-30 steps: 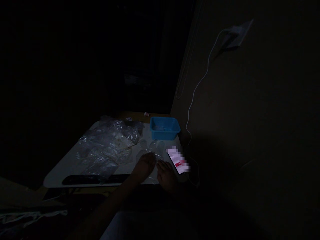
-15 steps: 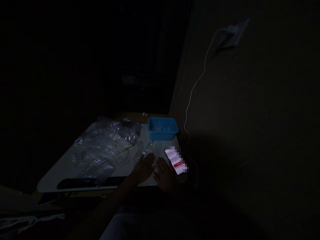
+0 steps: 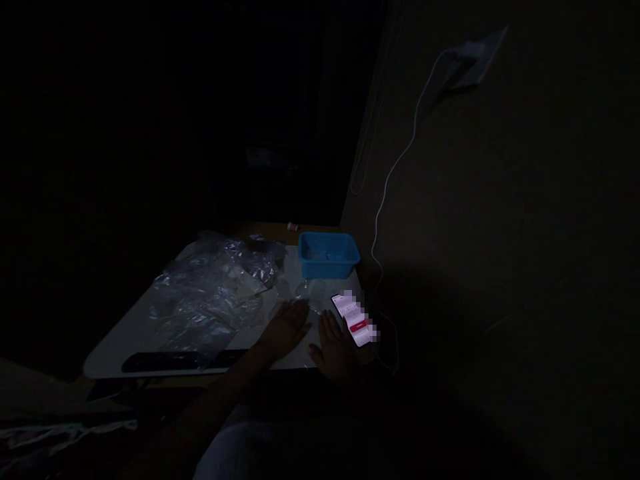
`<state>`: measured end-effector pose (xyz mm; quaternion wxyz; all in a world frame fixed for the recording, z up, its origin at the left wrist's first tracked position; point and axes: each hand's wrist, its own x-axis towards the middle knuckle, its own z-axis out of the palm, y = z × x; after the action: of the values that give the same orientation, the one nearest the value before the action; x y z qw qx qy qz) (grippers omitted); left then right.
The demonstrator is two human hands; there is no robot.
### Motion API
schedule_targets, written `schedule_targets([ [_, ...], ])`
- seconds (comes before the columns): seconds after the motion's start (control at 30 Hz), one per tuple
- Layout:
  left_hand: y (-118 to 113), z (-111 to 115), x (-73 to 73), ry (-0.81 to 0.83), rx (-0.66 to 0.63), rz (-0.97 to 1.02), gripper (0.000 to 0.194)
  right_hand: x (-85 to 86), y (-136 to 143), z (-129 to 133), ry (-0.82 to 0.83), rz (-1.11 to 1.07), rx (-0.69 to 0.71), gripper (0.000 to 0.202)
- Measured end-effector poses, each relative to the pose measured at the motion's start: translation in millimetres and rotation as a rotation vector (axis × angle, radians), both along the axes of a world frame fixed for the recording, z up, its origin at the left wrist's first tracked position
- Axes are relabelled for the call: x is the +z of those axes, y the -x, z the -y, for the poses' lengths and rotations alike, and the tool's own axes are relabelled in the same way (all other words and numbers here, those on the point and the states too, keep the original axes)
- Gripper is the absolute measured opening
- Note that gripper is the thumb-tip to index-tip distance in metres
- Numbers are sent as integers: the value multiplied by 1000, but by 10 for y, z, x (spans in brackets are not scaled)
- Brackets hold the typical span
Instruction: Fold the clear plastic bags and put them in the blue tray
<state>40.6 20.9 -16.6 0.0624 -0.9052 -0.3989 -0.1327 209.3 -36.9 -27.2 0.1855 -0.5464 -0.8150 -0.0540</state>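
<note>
My left hand [image 3: 286, 331] lies flat near the front edge of the white table [image 3: 113, 343], its fingers stretched out over a clear plastic piece [image 3: 302, 291]. Just right of it, my right hand [image 3: 334, 348] also rests with fingers extended and thumb apart, holding nothing. A phone with a lit screen [image 3: 351, 315] lies against the right side of my right hand. Crumpled clear plastic bags [image 3: 205, 300] cover much of the table's left half. The scene is very dark, so fine detail under the hands is hard to make out.
A blue plastic basket [image 3: 327, 269] stands at the table's back right corner. Behind it, a small pink and white item [image 3: 293, 227] sits on a wooden surface. A white cable [image 3: 385, 190] hangs down the right wall from a socket plate [image 3: 480, 60].
My two hands have moved slightly apart, the left one to the left. The whole view has shifted a little, and the phone, basket and bags lie as before.
</note>
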Motion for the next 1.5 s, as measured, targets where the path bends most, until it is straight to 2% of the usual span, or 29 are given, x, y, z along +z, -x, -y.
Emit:
schedule_targets([
  [0.1, -77, 16, -59, 23, -42, -4, 47, -13, -2, -6, 0, -8, 11, 62],
  [0.27, -82, 25, -191, 36, 23, -12, 49, -53, -2, 8, 1, -10, 9, 61],
  [0.4, -26, 36, -182, 22, 13, -42, 51, -13, -47, -63, -13, 22, 37, 55],
  [0.57, -16, 56, -137, 32, 17, -79, 53, 185, -112, -432, -68, 126, 215, 49],
  [0.67, -3, 75, -143, 30, 21, -74, 52, 232, -128, -709, -79, 181, 285, 46],
  [0.83, 47, 105, -194, -20, -18, -55, 53, 204, -224, -1058, -21, 229, 248, 47],
  [0.93, 59, 104, -213, -35, -21, -50, 52, 276, -281, -1167, -16, 246, 209, 49],
  [1.0, 57, 105, -214, -35, -20, -43, 52, 359, -278, -1176, -25, 254, 231, 50],
  [1.13, 31, 144, -190, -21, -26, -10, 52, 456, -153, -1032, -12, 245, 401, 48],
  [1.3, -11, 271, -145, 51, -22, -7, 49, 338, 7, -825, 48, 226, 513, 43],
  [1.5, 15, 354, -137, 76, -45, -30, 52, 219, -18, -955, 77, 251, 475, 44],
])
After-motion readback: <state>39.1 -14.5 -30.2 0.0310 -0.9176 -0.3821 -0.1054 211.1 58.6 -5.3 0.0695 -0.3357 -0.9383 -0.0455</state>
